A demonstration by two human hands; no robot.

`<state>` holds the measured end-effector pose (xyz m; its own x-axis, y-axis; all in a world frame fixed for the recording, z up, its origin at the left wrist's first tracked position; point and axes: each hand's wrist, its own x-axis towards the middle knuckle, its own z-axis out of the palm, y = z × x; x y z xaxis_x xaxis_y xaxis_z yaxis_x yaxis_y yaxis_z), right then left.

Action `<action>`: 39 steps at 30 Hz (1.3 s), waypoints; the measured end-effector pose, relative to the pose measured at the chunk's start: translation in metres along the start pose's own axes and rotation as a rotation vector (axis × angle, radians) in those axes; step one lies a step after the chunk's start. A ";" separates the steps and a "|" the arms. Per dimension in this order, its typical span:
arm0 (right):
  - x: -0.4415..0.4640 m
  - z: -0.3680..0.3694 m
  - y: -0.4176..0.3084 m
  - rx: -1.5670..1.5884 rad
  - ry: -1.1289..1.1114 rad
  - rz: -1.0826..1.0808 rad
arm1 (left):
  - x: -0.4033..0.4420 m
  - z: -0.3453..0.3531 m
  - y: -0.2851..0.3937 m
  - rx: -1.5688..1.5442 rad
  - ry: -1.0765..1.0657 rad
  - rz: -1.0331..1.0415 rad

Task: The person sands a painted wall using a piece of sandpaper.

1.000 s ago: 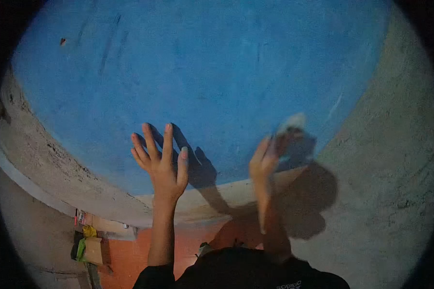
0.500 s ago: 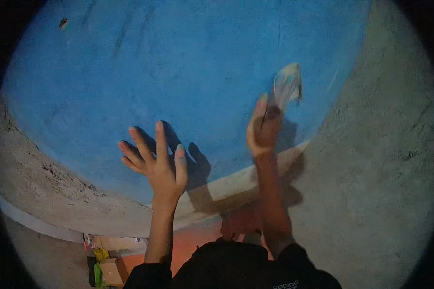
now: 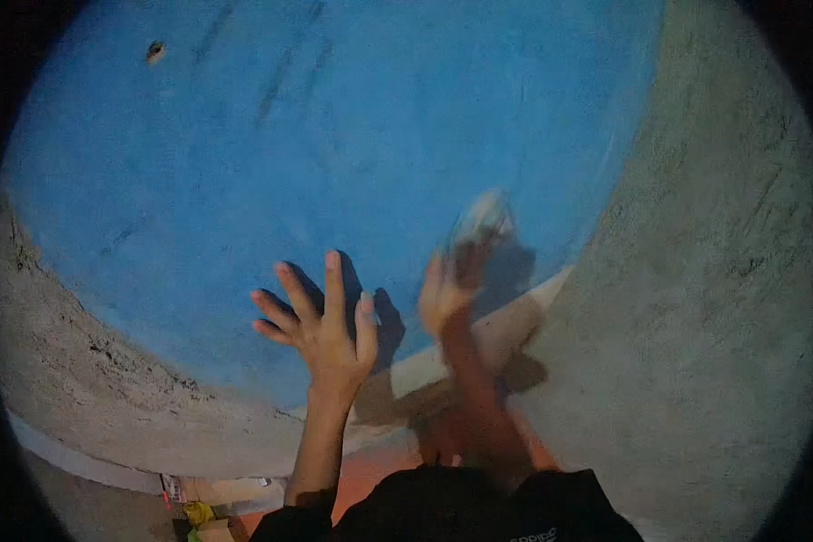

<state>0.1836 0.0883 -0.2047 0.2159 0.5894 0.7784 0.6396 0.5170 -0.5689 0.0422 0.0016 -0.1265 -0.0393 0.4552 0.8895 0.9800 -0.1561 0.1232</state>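
My left hand (image 3: 330, 339) rests with spread fingers on the blue painted wall (image 3: 425, 117), holding nothing. To its right, my right hand (image 3: 450, 294) is blurred by motion. A pale, crumpled cloth (image 3: 490, 213), also smeared, sticks out above its fingers against the blue paint. Whether it is fabric or thin plastic I cannot make out. The fingers round it are partly hidden in shadow.
Bare grey plaster (image 3: 714, 271) borders the blue area on the right, and rough, cracked plaster (image 3: 99, 339) on the lower left. A hole (image 3: 155, 51) shows at the upper left. Below lie a yellow item (image 3: 199, 513), a cardboard box (image 3: 215, 531) and an orange floor (image 3: 379, 458).
My right hand has swept down and left with the cloth. My left hand shows slightly lower and further right, still spread on the wall; the view itself has shifted a little.
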 end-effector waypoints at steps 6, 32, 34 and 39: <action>0.007 -0.007 0.004 -0.219 0.069 -0.143 | -0.001 -0.002 0.002 0.033 0.034 0.048; 0.138 -0.083 -0.105 -0.144 -0.409 -1.004 | -0.035 0.006 0.021 0.042 0.215 -0.450; 0.145 -0.078 -0.126 -0.084 -0.357 -0.980 | -0.039 0.008 0.018 0.096 0.241 -0.480; 0.003 -0.052 -0.004 -0.152 -0.696 -0.852 | -0.045 -0.014 -0.002 0.120 0.203 -0.470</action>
<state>0.2205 0.0560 -0.1863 -0.7681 0.3219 0.5536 0.4758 0.8654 0.1569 0.0390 -0.0308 -0.1605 -0.5053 0.2714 0.8192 0.8626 0.1307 0.4888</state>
